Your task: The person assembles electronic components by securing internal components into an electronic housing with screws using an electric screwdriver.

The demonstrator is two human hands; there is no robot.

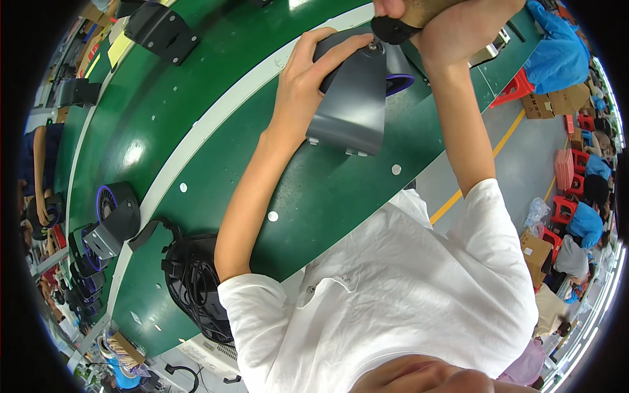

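A dark grey wedge-shaped housing point(350, 98) with a blue ring point(401, 83) at its far side stands on the green conveyor belt point(216, 78). My left hand point(306, 77) grips its upper left edge, fingers curled over the top. My right hand point(452, 29) is closed around a tan power screwdriver point(419, 12) whose black nose point(393, 31) points down onto the top of the housing, right beside my left fingertips. My white shirt fills the lower part of the view.
More grey housings sit on the belt at the top left point(160, 29) and left point(116, 219). A black wire grille point(195, 285) lies near the belt's edge. To the right are red stools point(565, 209), cardboard boxes point(547, 103) and people in blue.
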